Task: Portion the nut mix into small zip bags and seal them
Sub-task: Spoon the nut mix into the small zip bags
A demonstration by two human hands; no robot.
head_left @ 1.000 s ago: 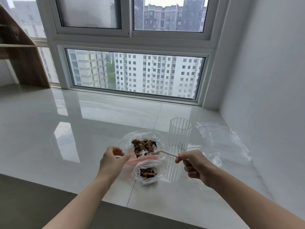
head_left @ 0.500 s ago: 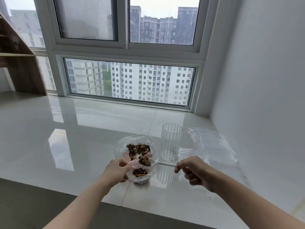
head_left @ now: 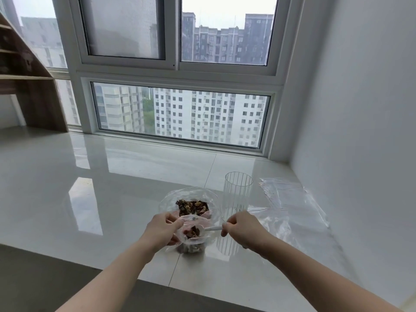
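A large clear bag (head_left: 171,199) of brown nut mix (head_left: 192,206) lies open on the glossy white sill. In front of it, my left hand (head_left: 161,229) pinches the rim of a small zip bag (head_left: 191,240) and holds its mouth open; some nuts sit in its bottom. My right hand (head_left: 244,229) grips the handle of a white plastic spoon (head_left: 212,228). The spoon's bowl, loaded with nuts, is inside the small bag's mouth.
A tall ribbed clear glass (head_left: 237,193) stands just right of the nut bag, close behind my right hand. Several empty clear zip bags (head_left: 292,201) lie to the right near the white wall (head_left: 360,154). A window is behind, and the sill's front edge (head_left: 157,282) is near me.
The spoon left the big bag with a load of nuts and moved toward me into the small bag. My left hand lifted the small bag's rim. The camera tilted up.
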